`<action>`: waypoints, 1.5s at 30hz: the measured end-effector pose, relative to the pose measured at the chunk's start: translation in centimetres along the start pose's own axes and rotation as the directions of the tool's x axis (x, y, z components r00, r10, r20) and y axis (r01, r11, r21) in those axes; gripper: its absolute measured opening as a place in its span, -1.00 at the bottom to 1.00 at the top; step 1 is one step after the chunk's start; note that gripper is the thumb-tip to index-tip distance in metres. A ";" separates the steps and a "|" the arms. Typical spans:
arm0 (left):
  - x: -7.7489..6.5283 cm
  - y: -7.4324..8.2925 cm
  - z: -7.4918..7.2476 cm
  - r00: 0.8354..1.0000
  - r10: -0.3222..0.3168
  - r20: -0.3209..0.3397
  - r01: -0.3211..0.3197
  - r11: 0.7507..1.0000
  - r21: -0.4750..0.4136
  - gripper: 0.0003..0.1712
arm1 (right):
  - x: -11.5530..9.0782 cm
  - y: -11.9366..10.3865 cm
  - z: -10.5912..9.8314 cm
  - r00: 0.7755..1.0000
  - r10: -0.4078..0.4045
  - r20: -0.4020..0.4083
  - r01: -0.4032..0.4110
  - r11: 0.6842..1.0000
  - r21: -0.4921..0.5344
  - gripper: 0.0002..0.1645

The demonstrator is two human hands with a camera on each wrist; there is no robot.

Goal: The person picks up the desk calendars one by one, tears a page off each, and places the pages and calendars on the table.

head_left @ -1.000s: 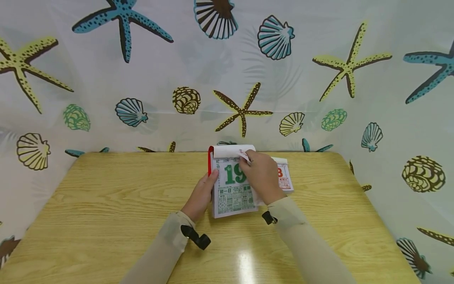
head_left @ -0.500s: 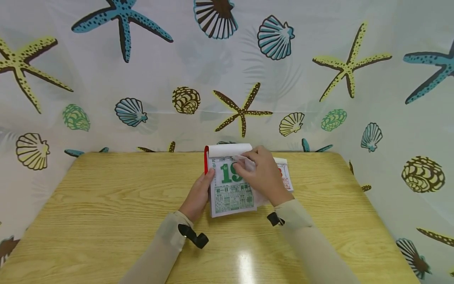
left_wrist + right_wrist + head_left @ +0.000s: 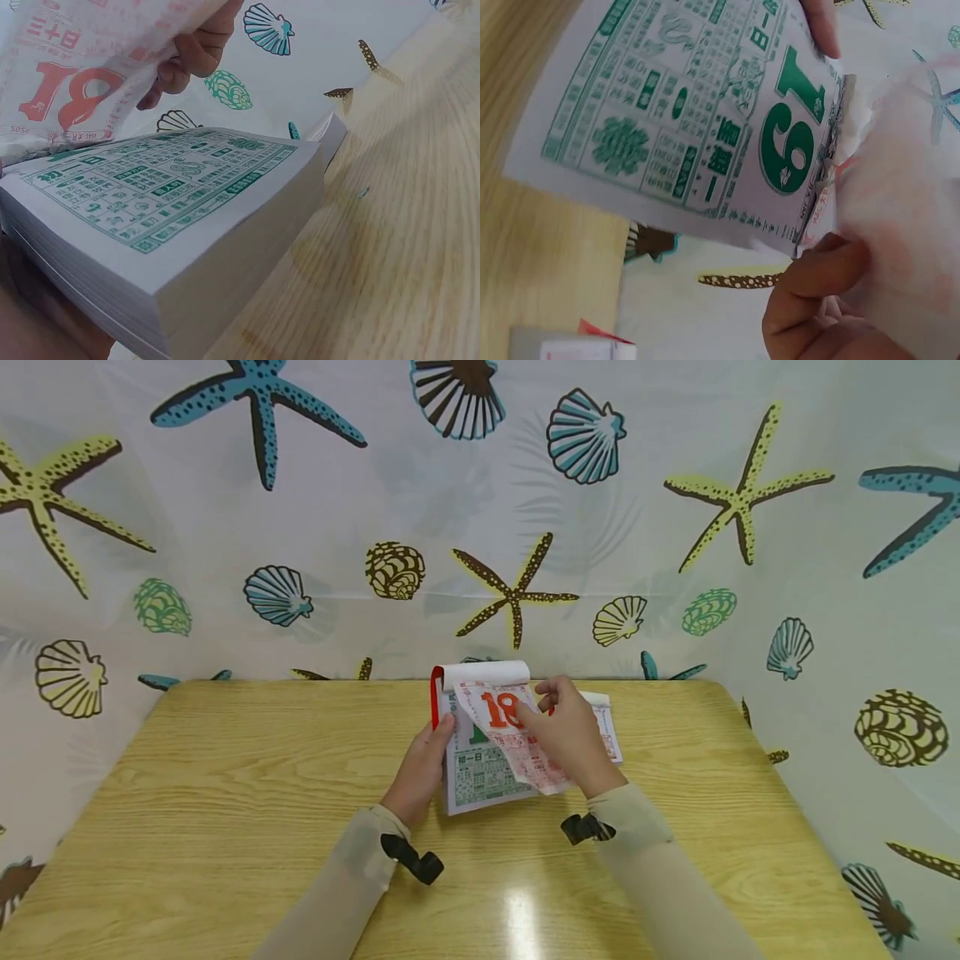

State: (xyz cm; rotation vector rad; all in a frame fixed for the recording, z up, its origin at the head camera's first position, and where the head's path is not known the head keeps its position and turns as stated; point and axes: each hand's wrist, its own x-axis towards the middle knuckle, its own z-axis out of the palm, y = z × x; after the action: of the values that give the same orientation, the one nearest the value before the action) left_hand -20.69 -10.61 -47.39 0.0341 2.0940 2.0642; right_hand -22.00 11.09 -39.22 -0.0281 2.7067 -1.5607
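Note:
My left hand [image 3: 420, 772] grips the left side of a thick tear-off calendar [image 3: 480, 781], thumb at its front edge. The calendar is tilted up, with its green 19 page [image 3: 667, 112] on top, a red spine on the left and a white rolled strip along the top. A thin calendar sheet [image 3: 498, 714] with a red 18 hangs over the calendar's upper right. My right hand [image 3: 573, 735] pinches this sheet on its right side. In the left wrist view the sheet [image 3: 75, 82] slants above the green page, and part of the 19 is covered in the head view.
Behind my right hand lies a smaller paper with red print [image 3: 609, 735] and a white top, partly hidden. The wooden table [image 3: 262, 793] spreads around both arms. A white cloth [image 3: 337, 502] with starfish and shells hangs along its back edge and right side.
The red 18 sheet has swung round in my right hand, from bunched and hanging at the right to face up over the 19. The calendar has shifted slightly left with my left hand.

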 end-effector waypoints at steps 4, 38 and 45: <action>-0.1 0.0 0.1 1.000 0.015 0.005 -0.015 1.000 0.024 -0.11 | 0.4 0.4 -0.1 0.997 0.038 0.065 -0.044 0.995 0.087 -0.40; 0.0 -0.7 -0.3 0.982 0.131 0.134 -0.141 0.988 0.065 -0.24 | 2.4 0.2 -0.8 0.957 0.202 0.209 -0.273 0.870 0.411 -0.46; -0.2 -0.4 -0.2 0.986 0.121 0.113 -0.128 0.990 0.053 -0.19 | 1.8 0.3 1.0 0.985 0.163 0.049 -0.166 0.869 0.465 -0.57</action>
State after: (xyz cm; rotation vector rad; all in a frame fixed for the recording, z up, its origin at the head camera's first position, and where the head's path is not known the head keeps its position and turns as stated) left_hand -20.46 -10.85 -47.77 0.2878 2.1364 2.0169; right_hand -23.82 10.38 -40.02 0.1975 2.1779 -2.0959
